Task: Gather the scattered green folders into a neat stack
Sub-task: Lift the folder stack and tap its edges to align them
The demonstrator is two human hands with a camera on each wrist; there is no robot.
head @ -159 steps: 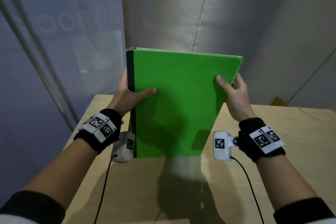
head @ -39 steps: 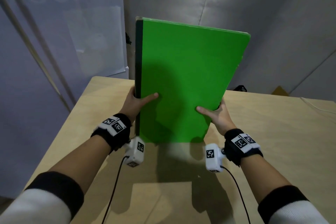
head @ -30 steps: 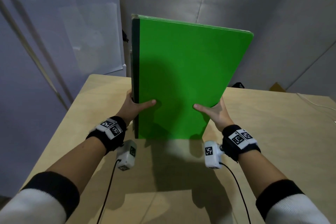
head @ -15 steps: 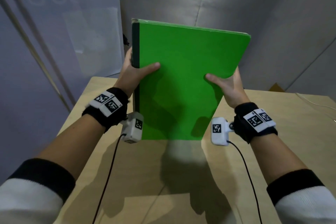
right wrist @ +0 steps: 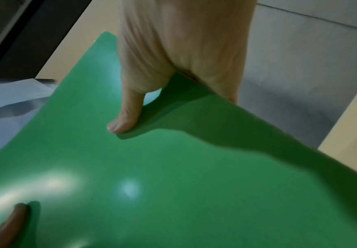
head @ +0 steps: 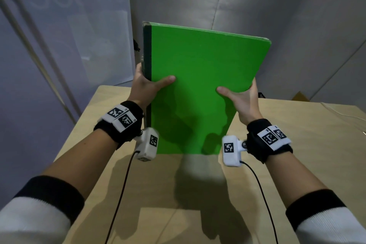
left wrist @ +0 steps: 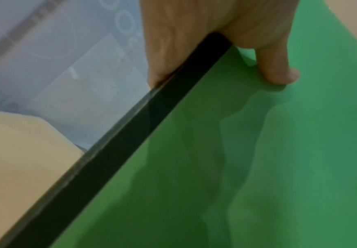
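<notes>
You held the stack of flat bright green card folders with dark spine strips (head: 198, 85) upright between both hands, its lower edge at the light wooden tabletop (head: 297, 144) just ahead of your wrists, though contact could not be confirmed. Your left hand (head: 146, 87) grasped the dark spine edge, thumb flat across the front cover and fingers hidden behind. Your right hand (head: 241, 99) grasped the opposite open edge likewise, thumb on the front; top edges of the folders looked nearly flush.
</notes>
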